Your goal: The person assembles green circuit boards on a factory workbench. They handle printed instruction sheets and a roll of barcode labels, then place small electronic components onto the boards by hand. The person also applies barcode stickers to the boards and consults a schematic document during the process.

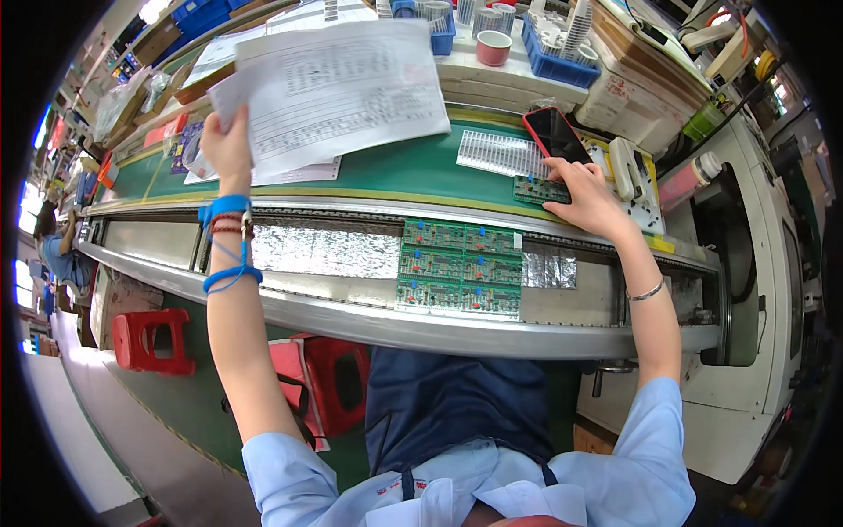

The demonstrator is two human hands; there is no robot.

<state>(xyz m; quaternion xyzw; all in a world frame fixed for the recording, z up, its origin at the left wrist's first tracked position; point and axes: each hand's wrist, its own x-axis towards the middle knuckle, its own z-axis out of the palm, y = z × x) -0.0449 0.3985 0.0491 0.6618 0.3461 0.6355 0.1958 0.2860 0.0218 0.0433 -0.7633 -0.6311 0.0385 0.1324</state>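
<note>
My left hand [228, 151] is raised over the far side of the bench, its fingers closed on the edge of a sheaf of printed paper sheets [347, 92]. The sheets hang tilted above the green mat. At the right, my right hand [584, 195] grips a small green circuit board [532, 190] at its right end, thumb on the near edge and fingers on the far edge. Beside that board lie a white slotted sheet [500, 153] and a red-edged phone [558, 135]. A panel of joined green circuit boards [461, 268] with blue and red parts rests on the conveyor in front of me.
The conveyor's metal front rail [351, 326] runs across near my waist. Blue bins [553, 66] and a pink cup [493, 48] stand at the back. A pale machine [746, 351] is at the right, red stools [154, 342] at the lower left. Another person [60, 250] sits far left.
</note>
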